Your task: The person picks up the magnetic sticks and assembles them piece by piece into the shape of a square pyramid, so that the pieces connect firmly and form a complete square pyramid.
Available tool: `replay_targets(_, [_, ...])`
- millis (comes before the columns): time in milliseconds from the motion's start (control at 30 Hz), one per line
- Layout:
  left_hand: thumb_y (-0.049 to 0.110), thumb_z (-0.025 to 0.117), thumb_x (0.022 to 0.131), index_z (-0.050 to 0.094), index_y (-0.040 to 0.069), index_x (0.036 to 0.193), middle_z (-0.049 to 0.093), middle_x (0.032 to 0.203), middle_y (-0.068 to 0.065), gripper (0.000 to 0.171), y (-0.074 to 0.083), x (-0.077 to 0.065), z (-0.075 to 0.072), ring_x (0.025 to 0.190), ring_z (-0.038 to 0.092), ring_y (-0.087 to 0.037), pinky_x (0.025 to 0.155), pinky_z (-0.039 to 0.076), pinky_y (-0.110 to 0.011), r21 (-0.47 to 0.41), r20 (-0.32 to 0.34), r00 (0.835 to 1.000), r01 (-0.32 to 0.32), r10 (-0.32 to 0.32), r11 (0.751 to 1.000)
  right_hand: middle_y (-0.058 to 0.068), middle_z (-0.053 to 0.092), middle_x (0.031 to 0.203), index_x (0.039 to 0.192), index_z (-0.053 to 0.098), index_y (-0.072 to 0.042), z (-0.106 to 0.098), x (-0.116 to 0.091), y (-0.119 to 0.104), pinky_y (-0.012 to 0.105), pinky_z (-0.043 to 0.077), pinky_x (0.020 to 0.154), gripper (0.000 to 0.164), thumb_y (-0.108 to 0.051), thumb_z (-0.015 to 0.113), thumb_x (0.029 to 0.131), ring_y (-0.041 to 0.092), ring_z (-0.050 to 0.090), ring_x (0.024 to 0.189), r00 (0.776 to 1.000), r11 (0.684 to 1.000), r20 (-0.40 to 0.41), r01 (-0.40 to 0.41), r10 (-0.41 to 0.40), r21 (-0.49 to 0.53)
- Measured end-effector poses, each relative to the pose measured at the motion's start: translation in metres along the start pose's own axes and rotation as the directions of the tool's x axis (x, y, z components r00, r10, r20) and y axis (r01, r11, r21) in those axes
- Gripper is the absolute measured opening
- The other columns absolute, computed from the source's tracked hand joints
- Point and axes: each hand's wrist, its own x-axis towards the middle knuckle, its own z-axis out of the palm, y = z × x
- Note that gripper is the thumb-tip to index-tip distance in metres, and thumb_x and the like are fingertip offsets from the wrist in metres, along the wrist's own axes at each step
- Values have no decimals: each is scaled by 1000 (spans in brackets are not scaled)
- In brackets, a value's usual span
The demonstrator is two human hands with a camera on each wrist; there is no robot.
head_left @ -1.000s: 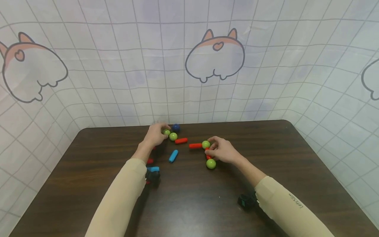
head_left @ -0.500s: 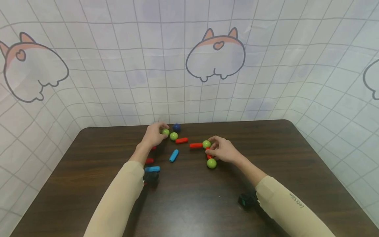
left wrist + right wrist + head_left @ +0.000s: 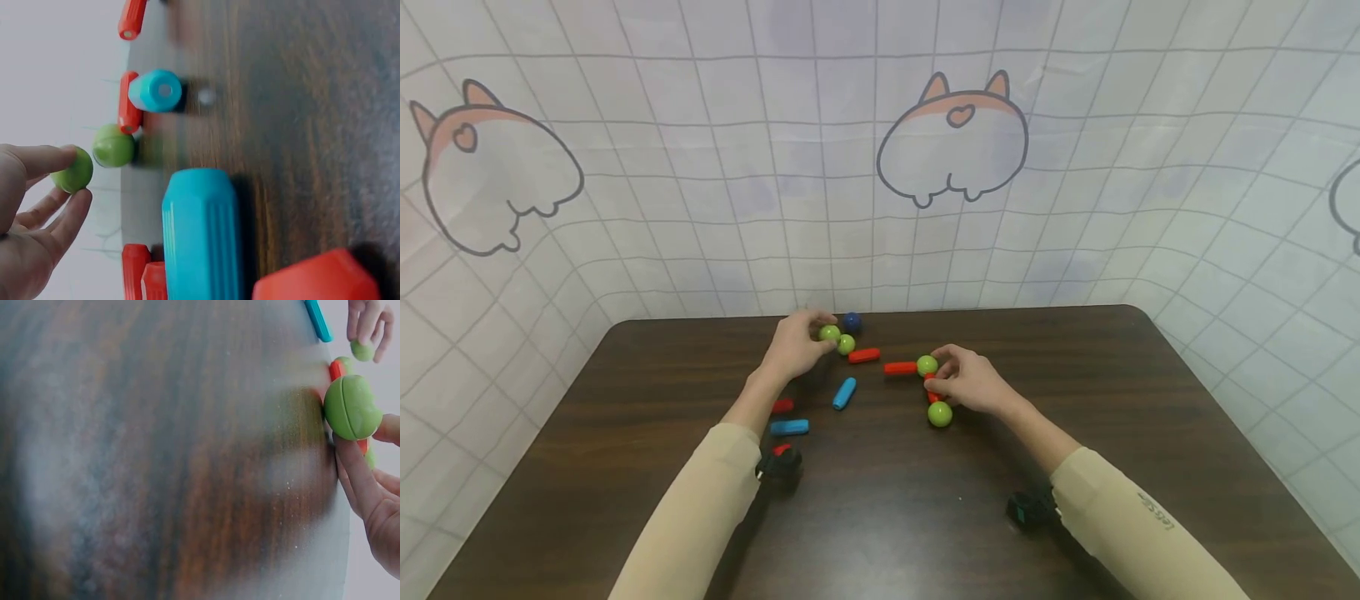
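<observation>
My left hand (image 3: 795, 346) pinches a green ball (image 3: 74, 172) between thumb and fingers at the back of the table. In the left wrist view that ball is held higher than the second green ball (image 3: 114, 147), which sits beside it. A blue ball (image 3: 852, 322) lies just behind them. My right hand (image 3: 972, 383) grips a short red stick (image 3: 933, 396), partly covered by the fingers. The stick runs between a green ball (image 3: 927, 365) at its far end and another green ball (image 3: 940, 414) at its near end. A second red stick (image 3: 900, 368) meets the far ball from the left.
On the dark wooden table (image 3: 880, 517), a loose red stick (image 3: 864, 356) lies between the two groups. Blue sticks (image 3: 845, 393) and more red sticks (image 3: 782, 406) are near my left forearm. A grid-patterned cloth (image 3: 737, 208) hangs behind the table's back edge.
The left hand, with its green ball, drew slightly left from the neighbouring green ball, then came back right, close to it. The right hand stays on its red stick. The head view shifted slightly.
</observation>
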Motion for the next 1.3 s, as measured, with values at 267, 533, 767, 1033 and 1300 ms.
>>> replay_targets(267, [10, 73, 97, 65, 2, 134, 62, 130, -14, 39, 15, -10, 6, 115, 63, -30, 93, 54, -45, -62, 30, 999, -35, 37, 997, 14, 68, 100, 141, 51, 2, -1, 1, 0, 37, 61, 70, 53, -12, 74, 95, 22, 71, 75, 1000, 1000, -2, -7, 7, 10])
replay_targets(533, [11, 75, 95, 67, 4, 133, 63, 129, -10, 40, 20, -14, 16, 114, 63, -28, 91, 55, -43, -68, 49, 997, -54, 58, 996, 13, 68, 101, 141, 52, 1, 0, 1, 1, 37, 61, 70, 53, -13, 74, 95, 22, 71, 75, 1000, 1000, -3, -5, 5, 5])
replay_targets(767, [8, 78, 92, 68, 3, 130, 64, 127, -11, 39, 20, -15, 23, 110, 65, -29, 88, 56, -41, -73, 66, 994, -83, 88, 994, 12, 68, 100, 141, 52, 1, 0, 0, 0, 37, 61, 70, 52, -13, 74, 95, 21, 70, 75, 1000, 1000, -3, -16, 16, -1])
replay_targets(1033, [4, 80, 90, 70, 2, 126, 65, 120, -9, 37, 23, -18, 32, 105, 67, -25, 88, 57, -40, -115, 98, 991, -81, 92, 990, 12, 68, 100, 141, 52, 2, 0, -2, -3, 37, 61, 69, 52, -12, 73, 95, 22, 70, 76, 1000, 1000, -9, -23, 23, -3])
replay_targets(1300, [3, 79, 90, 72, 3, 123, 70, 113, -8, 34, 26, -18, 40, 101, 68, -24, 86, 57, -37, -83, 141, 983, -105, 116, 991, 13, 68, 101, 142, 51, 2, 1, -2, -4, 37, 61, 69, 53, -12, 73, 96, 22, 70, 77, 1000, 1000, -11, -27, 27, -3])
